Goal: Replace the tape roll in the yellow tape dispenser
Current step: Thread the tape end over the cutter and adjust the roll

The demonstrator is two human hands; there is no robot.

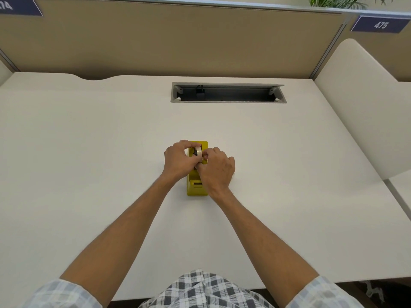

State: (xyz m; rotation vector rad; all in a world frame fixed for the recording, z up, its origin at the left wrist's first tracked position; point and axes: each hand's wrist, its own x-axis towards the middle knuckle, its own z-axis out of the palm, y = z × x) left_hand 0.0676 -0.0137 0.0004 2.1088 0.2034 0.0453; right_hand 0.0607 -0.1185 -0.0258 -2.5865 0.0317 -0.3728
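The yellow tape dispenser [194,187] stands lengthwise in the middle of the white desk [89,152], its cutter end toward me. A pale tape roll [198,151] with a dark core stands on edge at the dispenser's far half. My left hand [178,160] pinches the roll from the left, and my right hand [216,171] grips it from the right, with its fingers also over the dispenser's middle. Whether the roll sits in its cradle or is held just above is hidden by my fingers.
An open grey cable tray [228,92] is recessed in the desk behind the dispenser. A tan partition [178,41] closes the back, and a white side divider [367,103] rises on the right. The desk's front edge lies close to my checked shirt.
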